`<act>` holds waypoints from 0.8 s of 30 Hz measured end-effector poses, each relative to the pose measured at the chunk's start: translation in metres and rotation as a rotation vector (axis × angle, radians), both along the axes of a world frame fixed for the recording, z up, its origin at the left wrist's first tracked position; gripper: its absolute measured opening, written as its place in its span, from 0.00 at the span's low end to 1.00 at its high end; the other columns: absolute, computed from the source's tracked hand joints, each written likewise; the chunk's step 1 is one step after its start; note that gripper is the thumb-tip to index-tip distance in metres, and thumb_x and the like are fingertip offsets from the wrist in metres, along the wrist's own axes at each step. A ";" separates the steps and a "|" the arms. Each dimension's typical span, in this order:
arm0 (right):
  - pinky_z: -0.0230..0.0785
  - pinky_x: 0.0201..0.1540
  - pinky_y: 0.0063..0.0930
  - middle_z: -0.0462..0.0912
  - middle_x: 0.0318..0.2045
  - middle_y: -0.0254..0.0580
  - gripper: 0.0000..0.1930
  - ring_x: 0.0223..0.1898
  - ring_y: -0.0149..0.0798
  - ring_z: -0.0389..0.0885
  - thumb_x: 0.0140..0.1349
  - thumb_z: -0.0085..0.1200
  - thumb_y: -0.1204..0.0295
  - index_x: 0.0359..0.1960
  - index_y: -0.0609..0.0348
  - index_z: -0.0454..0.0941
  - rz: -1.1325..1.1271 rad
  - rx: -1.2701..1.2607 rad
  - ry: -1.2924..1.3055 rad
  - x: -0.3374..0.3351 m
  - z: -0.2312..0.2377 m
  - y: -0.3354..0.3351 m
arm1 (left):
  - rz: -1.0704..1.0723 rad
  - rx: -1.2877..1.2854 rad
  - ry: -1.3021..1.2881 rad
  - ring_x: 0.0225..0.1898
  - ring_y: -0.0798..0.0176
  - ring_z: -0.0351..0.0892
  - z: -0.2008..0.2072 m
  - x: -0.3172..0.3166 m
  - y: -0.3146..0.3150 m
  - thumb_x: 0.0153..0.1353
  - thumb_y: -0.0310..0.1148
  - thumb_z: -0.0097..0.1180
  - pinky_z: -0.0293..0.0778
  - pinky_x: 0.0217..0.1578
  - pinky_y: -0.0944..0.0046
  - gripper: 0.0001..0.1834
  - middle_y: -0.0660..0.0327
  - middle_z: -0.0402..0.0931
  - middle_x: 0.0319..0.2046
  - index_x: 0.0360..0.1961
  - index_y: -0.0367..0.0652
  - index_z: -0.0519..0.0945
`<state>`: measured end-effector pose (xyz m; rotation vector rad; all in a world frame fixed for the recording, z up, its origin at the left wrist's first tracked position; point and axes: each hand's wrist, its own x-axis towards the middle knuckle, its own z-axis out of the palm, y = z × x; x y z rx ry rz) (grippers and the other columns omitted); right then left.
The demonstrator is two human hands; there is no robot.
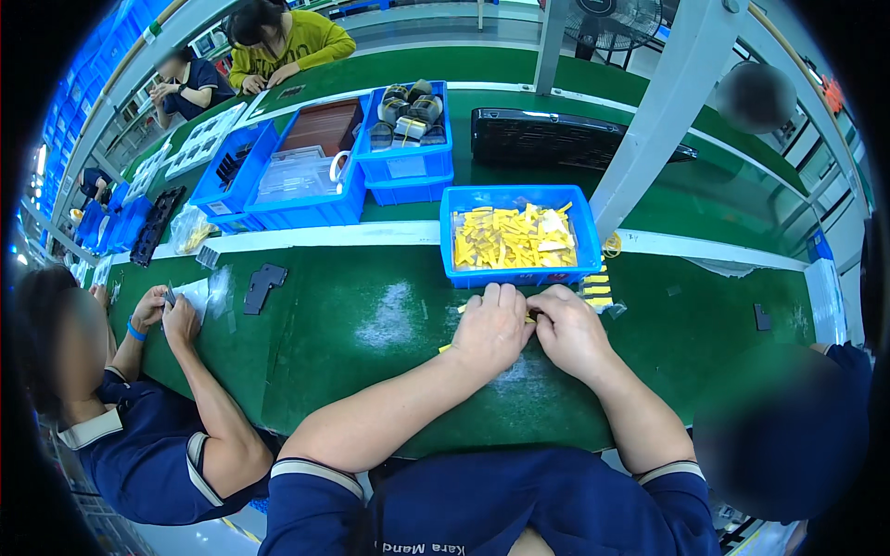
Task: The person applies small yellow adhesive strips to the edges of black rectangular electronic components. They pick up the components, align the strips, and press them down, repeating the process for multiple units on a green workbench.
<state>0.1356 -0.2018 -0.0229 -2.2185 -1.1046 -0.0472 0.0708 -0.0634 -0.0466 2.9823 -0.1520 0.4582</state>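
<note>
My left hand [493, 329] and my right hand [572, 334] meet over the green table, just in front of a blue bin [519, 276]. Both have their fingers curled inward. Between the fingertips a small dark piece with a bit of yellow shows; most of it is hidden, so its kind cannot be told. A yellow strip [445, 349] pokes out beside my left hand. Small yellow pieces [505, 239] fill the bin. By its right front corner, several yellow strips [596, 290] lie in a row, close to my right hand.
A post [663, 102] rises behind the bin. Blue bins [405, 165] with wrapped rolls and plastic parts stand at the back left. A black panel [556, 137] lies behind. At left, a co-worker handles a piece near a dark flat part [265, 288]. Another person sits right.
</note>
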 end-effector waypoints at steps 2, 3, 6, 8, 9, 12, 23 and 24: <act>0.73 0.41 0.38 0.79 0.35 0.49 0.10 0.37 0.50 0.79 0.51 0.51 0.80 0.36 0.64 0.80 -0.037 0.093 -0.019 0.001 0.006 -0.005 | 0.010 0.007 -0.006 0.37 0.60 0.71 -0.004 0.003 -0.005 0.53 0.41 0.55 0.74 0.30 0.63 0.15 0.58 0.67 0.30 0.33 0.40 0.72; 0.73 0.39 0.36 0.79 0.34 0.48 0.10 0.34 0.48 0.79 0.51 0.51 0.80 0.36 0.64 0.80 -0.039 0.107 -0.021 0.002 0.008 -0.006 | 0.020 0.009 -0.003 0.35 0.60 0.72 -0.005 0.003 -0.004 0.54 0.39 0.54 0.74 0.28 0.64 0.13 0.58 0.68 0.30 0.33 0.40 0.71; 0.72 0.31 0.29 0.78 0.32 0.45 0.10 0.27 0.39 0.78 0.50 0.54 0.81 0.37 0.64 0.79 -0.023 0.137 -0.064 0.002 0.013 -0.011 | 0.045 0.037 0.013 0.30 0.61 0.76 -0.010 0.005 -0.009 0.55 0.34 0.51 0.76 0.24 0.65 0.08 0.58 0.70 0.28 0.31 0.41 0.70; 0.73 0.37 0.36 0.79 0.33 0.48 0.10 0.33 0.47 0.79 0.48 0.55 0.81 0.35 0.63 0.80 -0.057 0.086 0.030 -0.004 0.021 -0.011 | 0.048 -0.010 0.013 0.26 0.60 0.77 -0.019 0.004 -0.010 0.55 0.32 0.50 0.76 0.23 0.64 0.06 0.58 0.72 0.25 0.30 0.41 0.70; 0.73 0.36 0.35 0.79 0.33 0.48 0.10 0.31 0.47 0.79 0.48 0.55 0.81 0.35 0.64 0.79 -0.022 0.111 0.001 -0.005 0.019 -0.010 | 0.047 -0.066 0.001 0.25 0.59 0.78 -0.026 0.003 -0.008 0.55 0.31 0.49 0.76 0.23 0.62 0.05 0.58 0.72 0.24 0.29 0.41 0.70; 0.72 0.32 0.33 0.78 0.33 0.48 0.10 0.29 0.45 0.78 0.48 0.55 0.84 0.35 0.66 0.78 -0.013 0.126 -0.049 -0.008 0.023 -0.013 | -0.043 -0.180 -0.066 0.24 0.58 0.79 -0.027 0.004 -0.006 0.54 0.31 0.49 0.76 0.23 0.60 0.05 0.57 0.72 0.22 0.28 0.42 0.69; 0.71 0.35 0.34 0.76 0.33 0.50 0.11 0.32 0.47 0.77 0.46 0.53 0.86 0.34 0.68 0.76 0.091 0.147 -0.089 -0.019 0.032 -0.015 | -0.111 -0.297 -0.404 0.27 0.54 0.79 0.030 0.043 0.030 0.54 0.29 0.50 0.74 0.26 0.59 0.07 0.54 0.75 0.26 0.33 0.39 0.69; 0.71 0.35 0.36 0.77 0.33 0.51 0.11 0.33 0.49 0.78 0.46 0.54 0.85 0.34 0.67 0.76 0.076 0.135 -0.063 -0.020 0.030 -0.015 | -0.084 -0.294 -0.435 0.29 0.55 0.79 0.037 0.055 0.038 0.54 0.29 0.50 0.74 0.27 0.58 0.07 0.54 0.75 0.28 0.33 0.39 0.70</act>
